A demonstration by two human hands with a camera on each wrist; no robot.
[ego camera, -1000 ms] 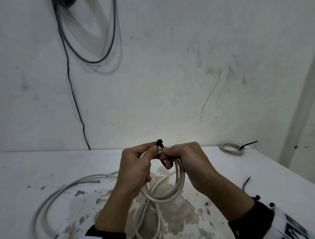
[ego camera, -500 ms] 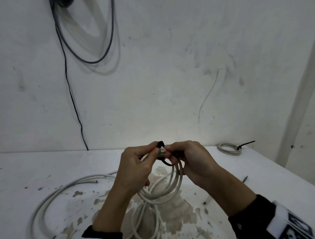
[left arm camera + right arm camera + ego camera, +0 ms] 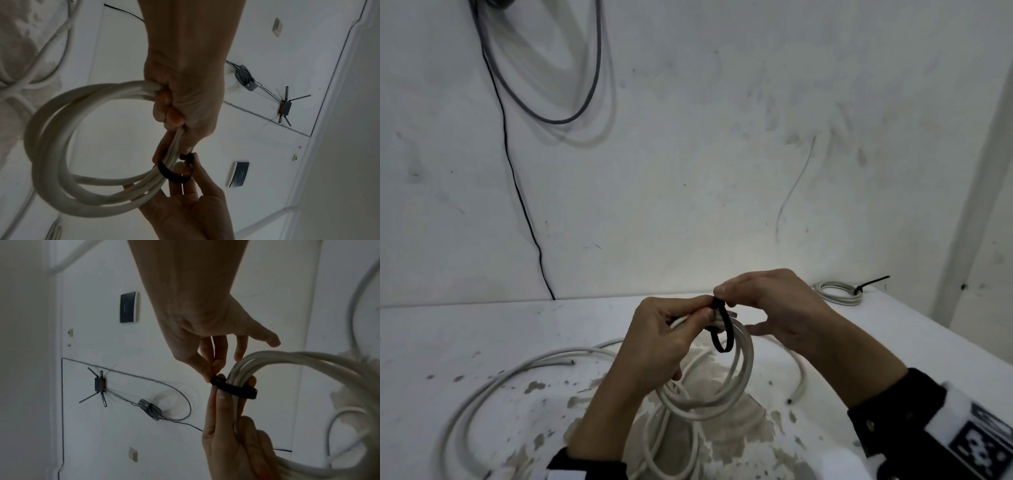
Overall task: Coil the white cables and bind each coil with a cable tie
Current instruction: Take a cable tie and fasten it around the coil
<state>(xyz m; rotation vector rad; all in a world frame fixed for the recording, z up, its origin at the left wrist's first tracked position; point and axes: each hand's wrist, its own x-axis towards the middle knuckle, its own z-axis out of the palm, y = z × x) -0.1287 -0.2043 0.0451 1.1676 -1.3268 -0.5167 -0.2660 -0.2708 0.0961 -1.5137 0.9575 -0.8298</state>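
Observation:
My left hand (image 3: 671, 339) grips a coil of white cable (image 3: 739, 373) above the table, fingers curled round its strands (image 3: 131, 91). A black cable tie (image 3: 722, 334) makes a loose loop around the bundle near the left fingertips (image 3: 174, 173) (image 3: 236, 388). My right hand (image 3: 774, 308) pinches the tie's head between thumb and forefinger (image 3: 211, 369), with its other fingers spread. The rest of the cable trails down onto the table (image 3: 431, 335).
A bound white coil (image 3: 839, 293) with a black tie lies at the table's far right corner. Loose white cable (image 3: 493, 380) curves across the table on the left, with another end (image 3: 796, 387) on the right. Dark wires (image 3: 524, 205) hang on the wall behind.
The right hand has risen and shifted its pinch to the tie's head. The tie now hangs as a wider loop around the strands. The left hand keeps its grip.

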